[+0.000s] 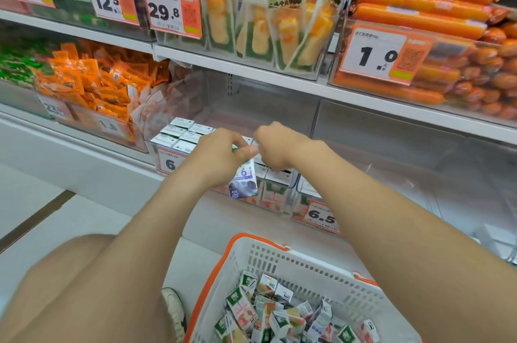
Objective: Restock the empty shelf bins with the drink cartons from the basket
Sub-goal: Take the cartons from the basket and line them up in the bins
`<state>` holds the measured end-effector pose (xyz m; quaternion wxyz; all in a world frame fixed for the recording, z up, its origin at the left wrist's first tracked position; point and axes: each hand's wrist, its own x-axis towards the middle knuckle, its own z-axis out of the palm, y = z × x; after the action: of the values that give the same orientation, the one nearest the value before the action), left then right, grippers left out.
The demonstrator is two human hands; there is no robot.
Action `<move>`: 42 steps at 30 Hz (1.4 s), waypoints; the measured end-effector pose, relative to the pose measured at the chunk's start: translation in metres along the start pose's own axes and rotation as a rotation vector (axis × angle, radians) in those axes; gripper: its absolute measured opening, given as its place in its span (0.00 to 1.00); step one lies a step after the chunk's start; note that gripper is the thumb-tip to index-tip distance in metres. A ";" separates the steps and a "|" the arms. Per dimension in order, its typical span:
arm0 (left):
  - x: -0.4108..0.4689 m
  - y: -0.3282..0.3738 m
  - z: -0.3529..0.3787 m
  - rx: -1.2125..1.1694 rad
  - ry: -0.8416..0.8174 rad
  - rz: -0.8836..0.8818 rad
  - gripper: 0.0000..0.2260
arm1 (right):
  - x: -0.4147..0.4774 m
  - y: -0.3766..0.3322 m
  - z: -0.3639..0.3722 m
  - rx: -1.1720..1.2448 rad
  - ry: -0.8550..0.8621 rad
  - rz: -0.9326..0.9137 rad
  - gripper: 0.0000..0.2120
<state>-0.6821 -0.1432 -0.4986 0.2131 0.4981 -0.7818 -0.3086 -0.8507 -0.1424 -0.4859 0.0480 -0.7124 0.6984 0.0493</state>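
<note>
My left hand (223,153) is shut on a blue and purple drink carton (244,184), held upright at the front of a clear shelf bin (281,204). Rows of white-topped cartons (181,134) stand in that bin. Right beside it, my right hand (275,148) is curled, knuckles up, over the cartons at the bin's middle; its fingers are hidden, so I cannot tell if it holds one. Below, a white basket with orange trim (305,264) holds several loose green, red and white cartons (265,312).
An empty clear bin (391,163) stands to the right, with a 6.5 price tag (321,216) at its front. Orange snack packs (92,82) fill the bin to the left. The upper shelf carries sausages (419,15) and pouches (263,26). My knee and shoe (174,312) are beside the basket.
</note>
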 end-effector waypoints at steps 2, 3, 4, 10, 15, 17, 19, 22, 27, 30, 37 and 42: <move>-0.004 0.003 0.003 -0.039 0.021 0.017 0.12 | -0.016 0.003 0.000 0.047 0.150 -0.048 0.10; -0.006 0.005 0.005 -0.075 0.036 0.036 0.11 | -0.028 0.006 0.002 0.108 0.251 -0.070 0.15; -0.008 0.008 0.008 -0.130 0.052 0.062 0.10 | -0.044 0.009 0.003 0.204 0.353 -0.084 0.19; -0.030 0.046 0.039 -0.519 0.119 0.185 0.09 | -0.133 0.033 0.019 0.731 0.533 -0.044 0.16; -0.048 0.086 0.078 -0.758 0.104 0.085 0.16 | -0.180 0.067 0.026 0.893 0.583 0.043 0.19; -0.057 0.101 0.093 -0.819 0.041 0.052 0.15 | -0.197 0.082 0.024 0.931 0.574 0.131 0.20; -0.068 0.116 0.106 -0.868 -0.052 0.043 0.11 | -0.213 0.098 0.019 0.950 0.540 0.217 0.16; -0.083 0.139 0.127 -0.844 -0.156 0.091 0.10 | -0.243 0.122 0.012 0.978 0.380 0.269 0.07; -0.094 0.183 0.164 -0.940 -0.236 0.116 0.11 | -0.297 0.160 0.002 1.093 0.273 0.315 0.16; -0.099 0.214 0.188 -0.955 -0.339 0.171 0.12 | -0.323 0.189 0.001 1.096 0.366 0.388 0.15; -0.095 0.243 0.241 -0.243 -0.053 0.531 0.10 | -0.354 0.260 0.011 1.004 0.823 0.675 0.12; -0.096 0.235 0.268 -0.047 -0.187 0.627 0.25 | -0.345 0.293 0.024 0.552 0.717 0.556 0.12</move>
<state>-0.9659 0.0905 -0.5303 0.2367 0.1975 -0.9059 -0.2903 -1.1505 0.1963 -0.4624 -0.0232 -0.4335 0.8204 -0.3721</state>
